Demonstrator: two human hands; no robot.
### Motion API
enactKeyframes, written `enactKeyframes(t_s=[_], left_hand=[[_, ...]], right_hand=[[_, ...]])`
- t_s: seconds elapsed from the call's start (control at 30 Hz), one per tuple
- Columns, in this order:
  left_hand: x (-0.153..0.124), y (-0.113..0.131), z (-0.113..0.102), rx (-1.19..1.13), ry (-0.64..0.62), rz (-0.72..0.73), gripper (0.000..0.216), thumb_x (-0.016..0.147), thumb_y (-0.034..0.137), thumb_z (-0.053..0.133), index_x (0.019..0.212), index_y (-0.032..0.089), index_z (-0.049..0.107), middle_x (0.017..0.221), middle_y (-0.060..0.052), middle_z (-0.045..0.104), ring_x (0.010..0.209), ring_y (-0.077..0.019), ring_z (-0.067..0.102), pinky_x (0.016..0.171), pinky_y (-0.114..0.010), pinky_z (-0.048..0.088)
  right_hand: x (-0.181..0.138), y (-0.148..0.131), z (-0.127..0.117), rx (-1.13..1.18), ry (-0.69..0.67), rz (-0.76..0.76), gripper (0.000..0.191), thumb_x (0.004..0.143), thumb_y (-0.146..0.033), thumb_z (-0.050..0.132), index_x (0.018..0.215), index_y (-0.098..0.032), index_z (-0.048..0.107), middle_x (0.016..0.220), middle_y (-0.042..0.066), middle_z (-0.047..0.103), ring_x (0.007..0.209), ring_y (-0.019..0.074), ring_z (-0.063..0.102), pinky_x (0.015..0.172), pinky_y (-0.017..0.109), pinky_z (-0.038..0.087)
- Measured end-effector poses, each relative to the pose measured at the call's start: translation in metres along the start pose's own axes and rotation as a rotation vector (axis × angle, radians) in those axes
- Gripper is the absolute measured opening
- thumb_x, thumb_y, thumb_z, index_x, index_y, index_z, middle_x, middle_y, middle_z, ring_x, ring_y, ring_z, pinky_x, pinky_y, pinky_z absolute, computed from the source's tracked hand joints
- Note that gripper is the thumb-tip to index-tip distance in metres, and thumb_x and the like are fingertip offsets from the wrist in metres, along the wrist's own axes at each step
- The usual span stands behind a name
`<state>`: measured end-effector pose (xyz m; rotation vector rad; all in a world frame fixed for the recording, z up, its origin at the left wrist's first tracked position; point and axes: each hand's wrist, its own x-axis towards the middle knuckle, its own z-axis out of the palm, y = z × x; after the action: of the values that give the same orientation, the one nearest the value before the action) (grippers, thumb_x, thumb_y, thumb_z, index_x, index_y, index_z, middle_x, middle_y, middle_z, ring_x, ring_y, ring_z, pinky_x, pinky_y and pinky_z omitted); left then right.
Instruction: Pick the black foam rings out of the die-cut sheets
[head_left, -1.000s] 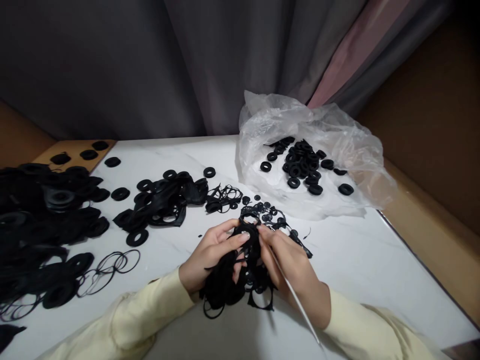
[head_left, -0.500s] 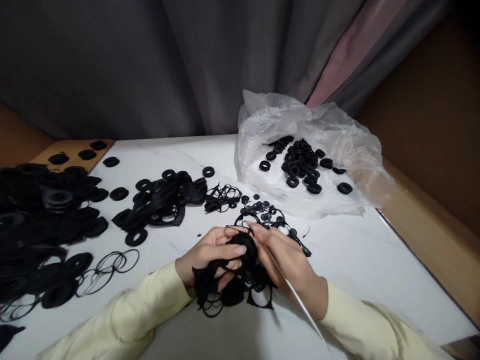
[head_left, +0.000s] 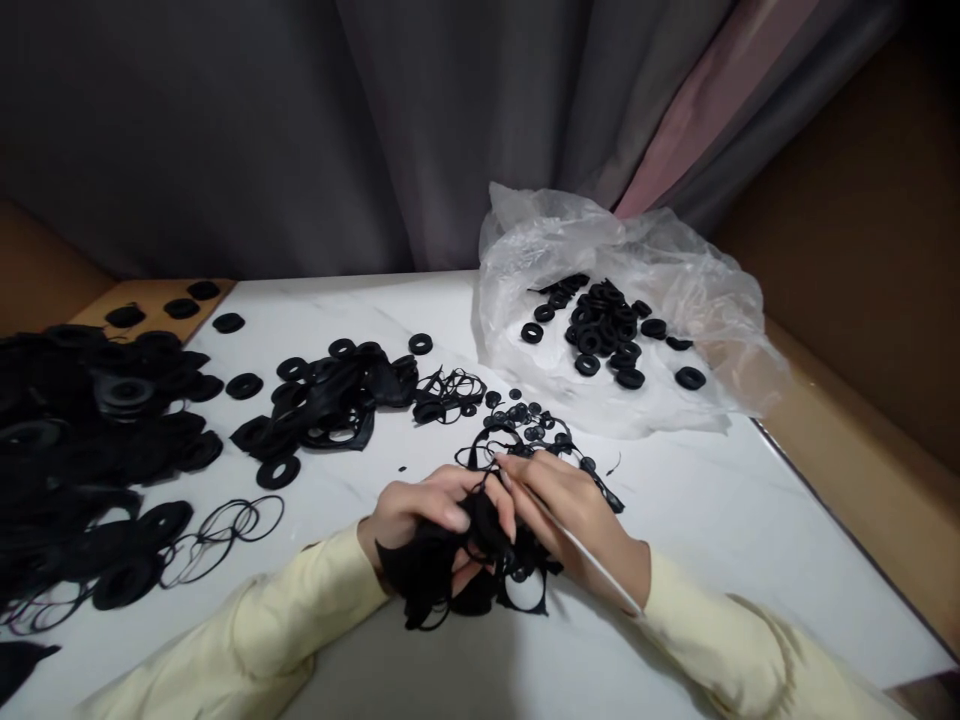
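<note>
Near the front middle of the table, my left hand (head_left: 420, 500) is closed round a black rubber ring (head_left: 486, 522), its thumb on top. Ragged black rubber scraps (head_left: 416, 570) and thin loops hang beneath the fingers and lie on the table. My right hand (head_left: 585, 520) pinches a thin pale rod (head_left: 592, 562), whose back end lies over the wrist. Its front tip is hidden among the fingertips, close to the ring and a thin black strip. Small black discs and loops (head_left: 534, 420) lie just beyond the hands.
A clear plastic bag (head_left: 517, 240) at the back right holds several black rubber rings (head_left: 604, 320). A large dark pile of rubber pieces (head_left: 90, 420) covers the left side. A smaller heap (head_left: 330, 400) and thin loops (head_left: 450, 385) lie mid-table. Grey curtains (head_left: 420, 130) hang behind.
The rod has swung so that its back end lies higher, over my right wrist. My left fingers have shifted on the ring, with the index finger now over its front.
</note>
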<state>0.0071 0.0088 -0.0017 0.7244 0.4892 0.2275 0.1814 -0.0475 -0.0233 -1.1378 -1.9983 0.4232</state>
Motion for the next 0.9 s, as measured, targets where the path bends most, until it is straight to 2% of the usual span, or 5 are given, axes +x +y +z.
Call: enactKeyframes(t_s=[0.17, 0.37, 0.5, 0.6, 0.9], left_hand=[[-0.001, 0.000, -0.001, 0.099, 0.042, 0.008, 0.030, 0.066, 0.035, 0.057, 0.065, 0.008, 0.070, 0.046, -0.007, 0.056, 0.034, -0.0129, 0.047, 0.033, -0.022, 0.033], [-0.002, -0.012, -0.003, 0.086, 0.210, 0.146, 0.038, 0.064, 0.027, 0.066, 0.100, 0.014, 0.071, 0.058, -0.002, 0.060, 0.041, -0.0091, 0.048, 0.043, -0.021, 0.037], [-0.001, -0.011, -0.001, 0.125, 0.284, 0.308, 0.069, 0.073, 0.028, 0.065, 0.137, 0.022, 0.041, 0.057, 0.003, 0.056, 0.038, -0.0084, 0.048, 0.046, -0.021, 0.040], [-0.003, -0.009, 0.002, 0.310, 0.351, 0.384, 0.078, 0.078, 0.028, 0.064, 0.144, 0.024, 0.023, 0.062, 0.004, 0.056, 0.046, -0.0096, 0.053, 0.050, -0.021, 0.042], [-0.004, -0.017, -0.001, 0.743, 0.444, 0.498, 0.079, 0.072, 0.028, 0.070, 0.141, 0.027, 0.032, 0.067, 0.005, 0.053, 0.061, -0.0112, 0.048, 0.070, -0.025, 0.045]], right_hand=[[0.003, -0.010, -0.004, 0.154, 0.019, 0.172, 0.024, 0.094, -0.022, 0.039, 0.104, -0.017, 0.060, 0.079, 0.006, 0.064, 0.069, 0.0151, 0.058, 0.063, 0.027, 0.048], [0.012, -0.007, -0.014, 0.826, -0.001, 0.684, 0.019, 0.086, -0.036, 0.054, 0.084, -0.018, 0.061, 0.060, -0.002, 0.061, 0.051, 0.0104, 0.052, 0.049, 0.023, 0.041], [0.015, -0.002, -0.022, 1.217, 0.061, 0.747, 0.012, 0.085, -0.031, 0.055, 0.083, -0.019, 0.053, 0.056, -0.004, 0.058, 0.047, 0.0078, 0.044, 0.050, 0.020, 0.037], [0.013, -0.004, -0.024, 1.247, 0.004, 0.745, 0.013, 0.083, -0.028, 0.059, 0.076, -0.019, 0.054, 0.056, -0.004, 0.055, 0.054, 0.0093, 0.049, 0.057, 0.021, 0.041], [0.014, 0.002, -0.022, 1.306, -0.153, 0.846, 0.012, 0.080, -0.027, 0.064, 0.071, -0.019, 0.060, 0.102, 0.004, 0.065, 0.080, 0.0130, 0.062, 0.072, 0.027, 0.053]])
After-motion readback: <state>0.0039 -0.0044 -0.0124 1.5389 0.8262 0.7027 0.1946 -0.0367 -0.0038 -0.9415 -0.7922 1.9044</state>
